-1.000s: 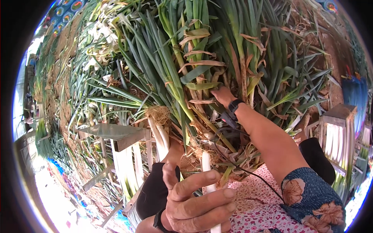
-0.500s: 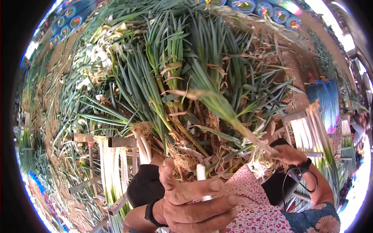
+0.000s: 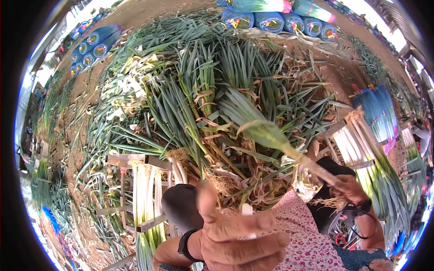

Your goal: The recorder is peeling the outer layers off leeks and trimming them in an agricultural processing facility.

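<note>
My right hand [image 3: 351, 189], at the right by my knee, is closed round the root end of a long green onion [image 3: 271, 133]. Its pale stem slants up to the left, and its green leaves hang over the heap. Stringy roots dangle below the fist. My left hand [image 3: 239, 237] is held up low in the middle, thumb raised and fingers apart, reaching rightward. Behind its fingers shows a white stalk [image 3: 247, 209], partly hidden, which appears to lie apart from the hand. A large heap of green onions [image 3: 205, 86] with dry, peeled leaves spreads ahead.
Trimmed green onions [image 3: 147, 189] rest in a metal frame [image 3: 126, 159] at the left. More white stems [image 3: 355, 140] lie in another rack at the right. Blue-wrapped bundles [image 3: 271, 21] stand at the back, others [image 3: 97, 43] far left, and one bundle [image 3: 377, 110] at the right.
The view has tilted up, so the heap sits lower and more back bundles show. My right hand has drawn slightly right and down with the green onion. My left hand keeps its pose.
</note>
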A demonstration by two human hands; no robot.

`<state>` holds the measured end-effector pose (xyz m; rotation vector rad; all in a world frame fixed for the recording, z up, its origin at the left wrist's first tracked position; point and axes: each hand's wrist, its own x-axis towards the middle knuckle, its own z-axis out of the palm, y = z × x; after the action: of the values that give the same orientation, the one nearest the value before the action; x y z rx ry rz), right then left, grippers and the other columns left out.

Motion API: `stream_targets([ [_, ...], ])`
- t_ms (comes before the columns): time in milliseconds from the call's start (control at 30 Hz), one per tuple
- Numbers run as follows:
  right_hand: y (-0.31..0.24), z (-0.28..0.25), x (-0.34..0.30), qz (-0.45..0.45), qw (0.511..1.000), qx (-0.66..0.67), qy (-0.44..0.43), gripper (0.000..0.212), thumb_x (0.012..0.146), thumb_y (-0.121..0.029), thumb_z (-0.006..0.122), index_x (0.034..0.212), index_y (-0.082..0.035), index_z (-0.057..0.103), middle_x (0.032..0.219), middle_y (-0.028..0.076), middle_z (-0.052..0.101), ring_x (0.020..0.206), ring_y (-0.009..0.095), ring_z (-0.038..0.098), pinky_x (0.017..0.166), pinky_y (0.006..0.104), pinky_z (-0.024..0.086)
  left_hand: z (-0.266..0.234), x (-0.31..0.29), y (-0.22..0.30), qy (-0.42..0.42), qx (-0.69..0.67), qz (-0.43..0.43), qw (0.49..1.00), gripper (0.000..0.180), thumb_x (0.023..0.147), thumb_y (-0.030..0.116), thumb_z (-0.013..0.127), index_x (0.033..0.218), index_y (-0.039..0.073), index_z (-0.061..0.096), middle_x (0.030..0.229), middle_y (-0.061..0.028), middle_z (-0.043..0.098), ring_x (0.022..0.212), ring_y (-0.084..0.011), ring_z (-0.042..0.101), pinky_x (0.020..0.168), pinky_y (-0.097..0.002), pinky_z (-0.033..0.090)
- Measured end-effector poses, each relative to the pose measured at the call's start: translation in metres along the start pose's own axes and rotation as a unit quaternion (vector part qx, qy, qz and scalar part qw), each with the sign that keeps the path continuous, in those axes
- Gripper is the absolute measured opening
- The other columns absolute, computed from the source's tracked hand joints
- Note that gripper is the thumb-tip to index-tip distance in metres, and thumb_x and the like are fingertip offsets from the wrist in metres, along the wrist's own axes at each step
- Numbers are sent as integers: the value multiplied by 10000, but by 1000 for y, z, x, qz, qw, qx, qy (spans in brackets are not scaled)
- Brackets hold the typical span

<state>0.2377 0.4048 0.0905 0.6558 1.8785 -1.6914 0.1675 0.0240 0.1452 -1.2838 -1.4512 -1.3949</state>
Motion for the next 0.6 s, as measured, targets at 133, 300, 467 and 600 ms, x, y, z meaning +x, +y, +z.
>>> stream_targets([
  [133, -30, -16, -44, -109, 987, 103, 51, 444, 762, -315, 702, 957, 61, 569, 607, 13, 467, 498, 81, 399, 440, 239, 314, 10, -2, 3, 53, -39, 66, 996, 93, 756, 207, 634, 803, 149, 690, 891, -3, 686, 1096, -288, 557, 1061, -627, -22],
  [300, -25, -7, -28, -105, 982, 158, -14, 469, 775, -328, 683, 1001, 60, 547, 636, -10, 450, 523, 63, 393, 463, 221, 308, 28, -3, -2, 46, -47, -20, 998, 112, 750, 214, 647, 838, 157, 687, 964, 1, 677, 1168, -287, 503, 1054, -637, 11],
  [467, 1, 49, 54, -87, 992, 94, -10, 358, 906, -318, 536, 1018, 21, 554, 671, -17, 477, 572, 58, 422, 476, 217, 332, 14, -10, -21, -18, -113, 21, 993, 98, 749, 163, 636, 837, 160, 678, 924, 6, 680, 1151, -303, 514, 1045, -650, 1],
  [600, 53, 93, 142, -37, 999, -19, -5, 340, 907, -320, 536, 970, 11, 577, 675, 5, 513, 565, 83, 455, 504, 241, 379, 33, -12, -12, 91, -112, -19, 989, 80, 725, 144, 639, 777, 190, 679, 893, 9, 684, 1141, -297, 526, 1049, -637, -10],
])
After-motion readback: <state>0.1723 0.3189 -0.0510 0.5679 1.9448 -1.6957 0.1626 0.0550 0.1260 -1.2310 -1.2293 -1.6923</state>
